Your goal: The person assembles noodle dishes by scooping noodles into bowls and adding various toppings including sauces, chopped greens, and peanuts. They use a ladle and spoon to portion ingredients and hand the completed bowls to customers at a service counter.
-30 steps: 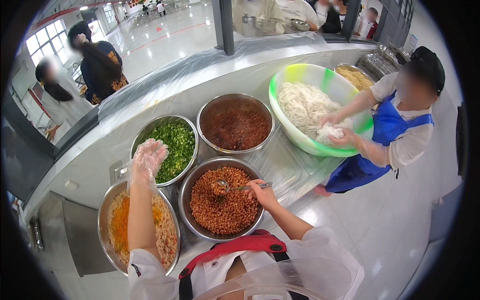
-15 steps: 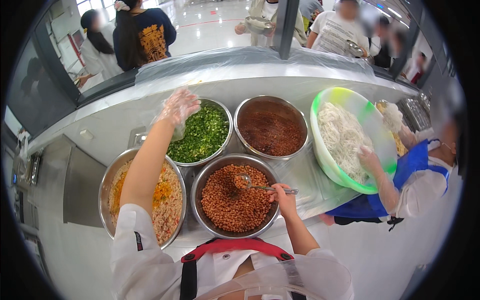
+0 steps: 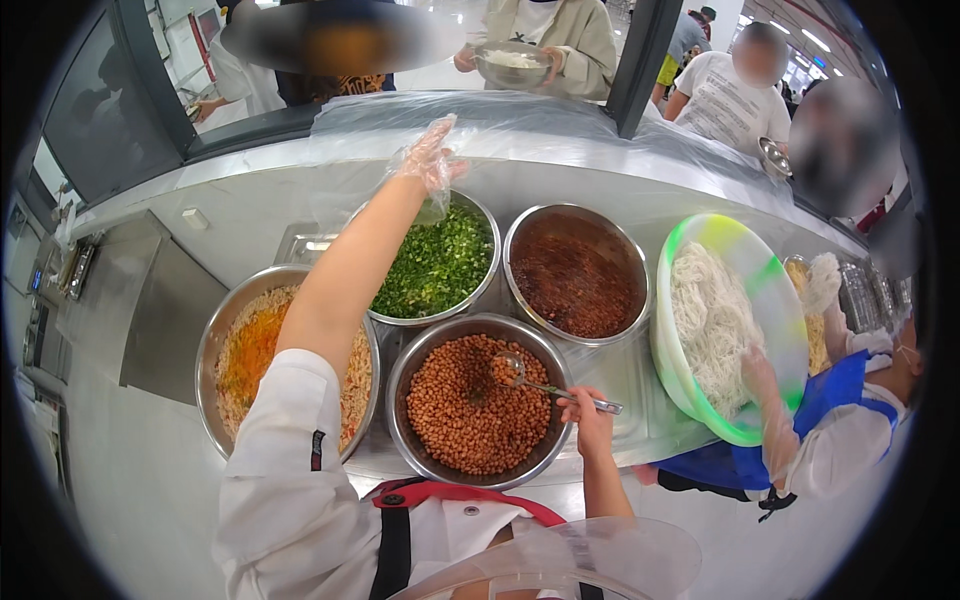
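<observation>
My right hand is closed round the handle of a metal serving spoon. The spoon's bowl, with a few brown pieces in it, lies over a steel basin of reddish-brown roasted beans or peanuts. In a clear plastic glove, my left hand is stretched out, its fingers extended and nothing in it. It hovers above the far rim of a basin of chopped green onions, near the serving ledge. My left forearm crosses over a basin of minced food with orange topping.
Beyond the green onions sits a basin of dark red chili sauce. On the right a green-and-white tub holds white noodles, with a co-worker's gloved hand in them. Across the plastic-covered ledge, a person holds a steel bowl.
My left hand has reached farther out and to the right, toward the ledge. The spoon has shifted slightly within the basin of beans. The whole view has turned a little.
</observation>
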The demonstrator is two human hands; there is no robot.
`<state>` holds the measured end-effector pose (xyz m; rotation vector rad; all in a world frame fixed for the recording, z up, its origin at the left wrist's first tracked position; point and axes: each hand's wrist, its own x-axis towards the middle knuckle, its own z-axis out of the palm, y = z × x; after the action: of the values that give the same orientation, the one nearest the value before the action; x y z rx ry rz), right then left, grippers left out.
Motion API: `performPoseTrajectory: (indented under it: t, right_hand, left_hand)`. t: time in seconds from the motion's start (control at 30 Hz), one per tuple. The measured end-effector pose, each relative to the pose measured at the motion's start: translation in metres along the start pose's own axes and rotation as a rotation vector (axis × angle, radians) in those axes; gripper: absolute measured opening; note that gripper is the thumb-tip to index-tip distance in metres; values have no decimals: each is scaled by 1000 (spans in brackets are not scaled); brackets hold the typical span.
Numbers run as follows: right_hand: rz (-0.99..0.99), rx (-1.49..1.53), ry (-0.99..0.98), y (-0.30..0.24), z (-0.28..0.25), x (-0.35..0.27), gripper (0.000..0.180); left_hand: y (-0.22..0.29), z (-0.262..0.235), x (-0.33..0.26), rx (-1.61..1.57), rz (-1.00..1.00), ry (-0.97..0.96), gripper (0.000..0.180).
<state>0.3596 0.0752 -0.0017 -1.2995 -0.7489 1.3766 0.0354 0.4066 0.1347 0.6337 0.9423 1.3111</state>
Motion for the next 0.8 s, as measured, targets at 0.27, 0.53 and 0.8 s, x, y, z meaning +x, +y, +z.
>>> performPoseTrajectory:
  t: [0.27, 0.53, 0.8]
  right_hand:
    - [5, -56, -5, -9, -6, 9, 20]
    - [32, -60, -30, -12, -4, 17, 19]
    - [-22, -24, -60, -50, 8, 32, 18]
  left_hand:
    - [-1, 28, 30, -216, 5, 6, 93]
    - [-36, -12, 54, -415, 166, 115, 43]
    - [-40, -77, -58, -156, 47, 72, 42]
